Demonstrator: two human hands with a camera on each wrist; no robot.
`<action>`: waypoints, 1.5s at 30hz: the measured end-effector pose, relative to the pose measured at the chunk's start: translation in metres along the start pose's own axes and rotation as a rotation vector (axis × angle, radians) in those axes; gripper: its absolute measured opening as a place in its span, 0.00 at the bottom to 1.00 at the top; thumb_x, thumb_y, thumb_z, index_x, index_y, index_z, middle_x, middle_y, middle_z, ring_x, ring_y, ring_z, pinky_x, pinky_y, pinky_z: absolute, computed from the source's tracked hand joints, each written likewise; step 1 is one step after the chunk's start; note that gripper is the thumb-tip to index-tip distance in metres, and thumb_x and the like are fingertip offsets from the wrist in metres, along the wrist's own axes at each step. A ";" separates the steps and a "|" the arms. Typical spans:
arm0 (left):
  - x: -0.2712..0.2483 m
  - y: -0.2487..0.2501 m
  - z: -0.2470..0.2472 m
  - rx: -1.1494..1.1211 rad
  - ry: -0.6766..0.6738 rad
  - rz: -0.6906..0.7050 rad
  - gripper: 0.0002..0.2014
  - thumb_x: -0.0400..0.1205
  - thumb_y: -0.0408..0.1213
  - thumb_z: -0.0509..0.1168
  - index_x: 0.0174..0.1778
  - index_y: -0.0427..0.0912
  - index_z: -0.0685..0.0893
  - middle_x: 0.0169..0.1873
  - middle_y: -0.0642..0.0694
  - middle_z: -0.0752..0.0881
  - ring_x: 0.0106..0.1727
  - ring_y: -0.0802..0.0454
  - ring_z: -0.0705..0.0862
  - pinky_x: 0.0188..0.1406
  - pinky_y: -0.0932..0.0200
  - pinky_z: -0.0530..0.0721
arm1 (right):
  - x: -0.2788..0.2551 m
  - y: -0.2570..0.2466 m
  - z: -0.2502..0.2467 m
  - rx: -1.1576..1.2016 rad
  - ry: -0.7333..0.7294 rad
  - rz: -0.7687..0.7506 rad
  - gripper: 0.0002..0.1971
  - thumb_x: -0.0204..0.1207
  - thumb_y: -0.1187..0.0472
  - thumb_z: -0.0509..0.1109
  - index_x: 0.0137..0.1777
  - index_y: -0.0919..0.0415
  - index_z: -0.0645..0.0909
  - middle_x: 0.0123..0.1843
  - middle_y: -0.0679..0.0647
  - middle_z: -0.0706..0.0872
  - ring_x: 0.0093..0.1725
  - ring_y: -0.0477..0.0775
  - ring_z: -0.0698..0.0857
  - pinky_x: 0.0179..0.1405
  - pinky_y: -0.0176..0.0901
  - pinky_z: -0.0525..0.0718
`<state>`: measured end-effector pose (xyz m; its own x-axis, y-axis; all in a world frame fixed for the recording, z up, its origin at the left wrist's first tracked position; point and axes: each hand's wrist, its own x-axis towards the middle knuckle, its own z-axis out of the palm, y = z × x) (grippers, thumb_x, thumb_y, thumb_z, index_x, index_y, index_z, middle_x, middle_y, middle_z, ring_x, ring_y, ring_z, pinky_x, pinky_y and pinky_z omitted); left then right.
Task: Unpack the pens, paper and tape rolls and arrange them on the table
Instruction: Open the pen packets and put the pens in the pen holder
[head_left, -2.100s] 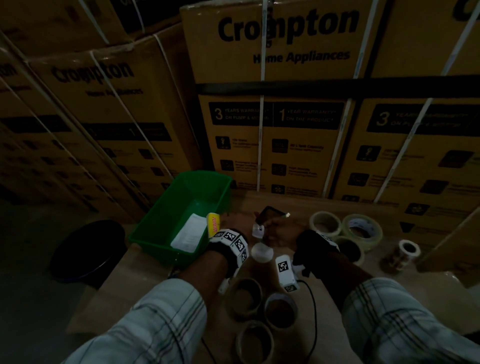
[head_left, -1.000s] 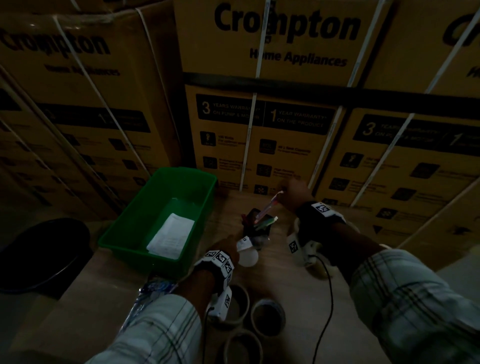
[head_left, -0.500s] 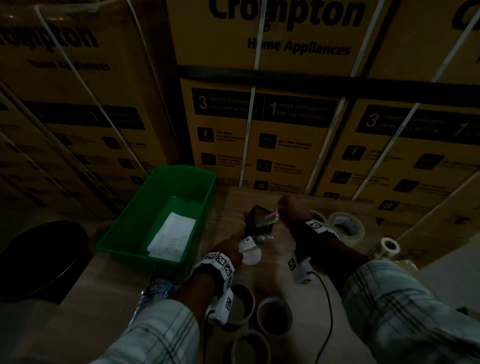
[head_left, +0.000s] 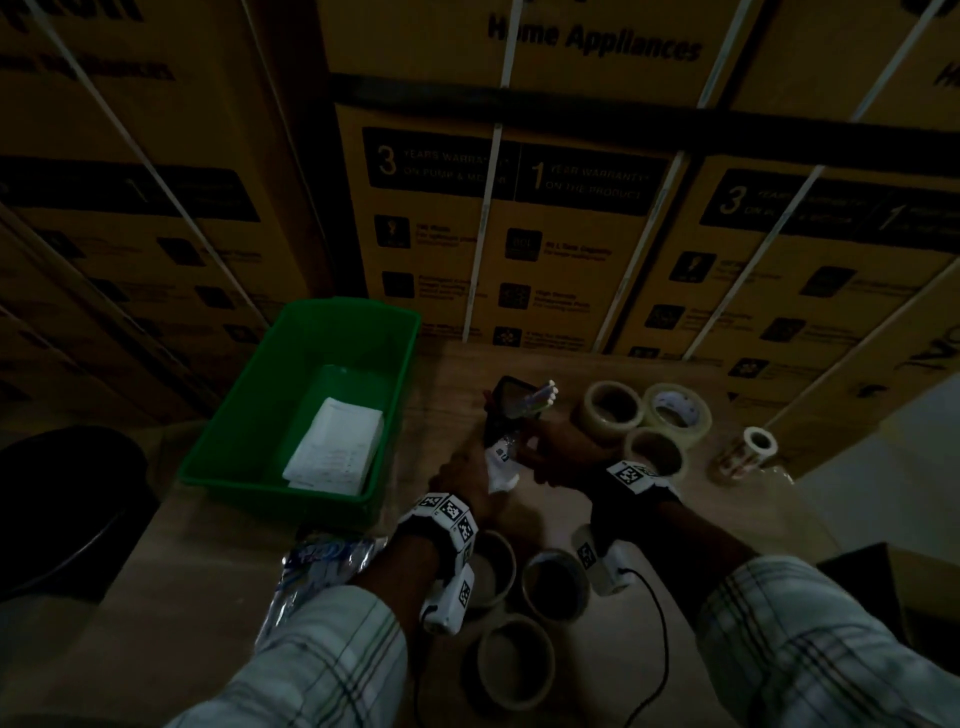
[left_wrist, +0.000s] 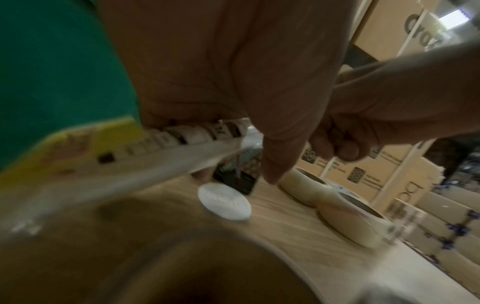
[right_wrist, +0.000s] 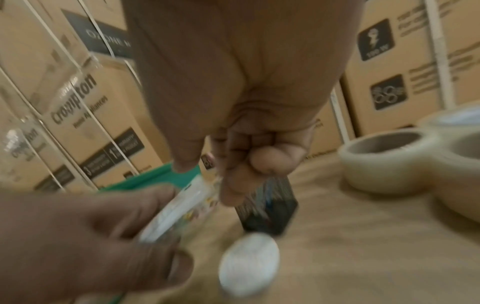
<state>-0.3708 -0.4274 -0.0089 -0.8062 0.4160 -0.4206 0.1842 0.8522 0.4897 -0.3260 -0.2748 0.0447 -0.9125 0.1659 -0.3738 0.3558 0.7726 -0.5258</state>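
We see both hands meeting over the middle of the table (head_left: 197, 597), just in front of a black pen holder (head_left: 506, 402) that stands upright with a few pens (head_left: 543, 397) poking out of its top. The left hand (head_left: 462, 480) has its fingers curled round a long white packet (left_wrist: 161, 148) with a yellow end, gripping it near the far end. The right hand (head_left: 550, 452) is curled too, fingertips pinching at the same packet's tip; what exactly it grasps we cannot tell through the blur. A white round lid (left_wrist: 224, 202) lies flat on the table just below the hands. To the right of the holder sit three pale tape rolls (head_left: 644, 421) clustered and touching, with a small label roll (head_left: 748, 452) a little farther right. Three more brown rolls (head_left: 519, 613) lie flat near the wrists, close to the table's near edge. The green tub (head_left: 249, 395) stands to the left, holding a folded sheet of paper (head_left: 335, 447) against its near wall. A crinkled foil wrapper (head_left: 317, 566) lies just in front of the tub, under the left sleeve (head_left: 322, 665). Strapped cardboard boxes (head_left: 519, 234) are stacked behind the table.
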 end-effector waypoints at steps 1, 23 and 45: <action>-0.001 0.000 0.004 0.016 0.010 0.000 0.47 0.70 0.51 0.75 0.80 0.46 0.56 0.72 0.39 0.72 0.70 0.36 0.76 0.66 0.42 0.78 | -0.006 -0.002 -0.001 -0.018 0.011 -0.020 0.16 0.80 0.47 0.65 0.61 0.56 0.77 0.31 0.54 0.87 0.25 0.51 0.82 0.28 0.46 0.86; -0.113 0.085 0.081 0.223 0.148 0.098 0.39 0.73 0.52 0.70 0.76 0.43 0.60 0.68 0.37 0.72 0.67 0.35 0.74 0.68 0.43 0.73 | -0.126 0.102 -0.002 0.250 0.117 -0.311 0.09 0.79 0.68 0.65 0.45 0.63 0.88 0.48 0.60 0.90 0.49 0.53 0.85 0.50 0.42 0.81; -0.174 0.135 0.142 0.456 0.174 0.200 0.29 0.79 0.42 0.65 0.77 0.46 0.66 0.74 0.39 0.68 0.75 0.37 0.66 0.74 0.43 0.66 | -0.173 0.192 0.029 0.476 0.218 0.246 0.16 0.66 0.58 0.73 0.48 0.56 0.69 0.49 0.68 0.86 0.45 0.67 0.88 0.42 0.64 0.90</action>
<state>-0.1258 -0.3396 0.0214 -0.8046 0.5586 -0.2013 0.5384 0.8294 0.1493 -0.0943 -0.1728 -0.0133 -0.7940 0.4670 -0.3891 0.5682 0.3429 -0.7480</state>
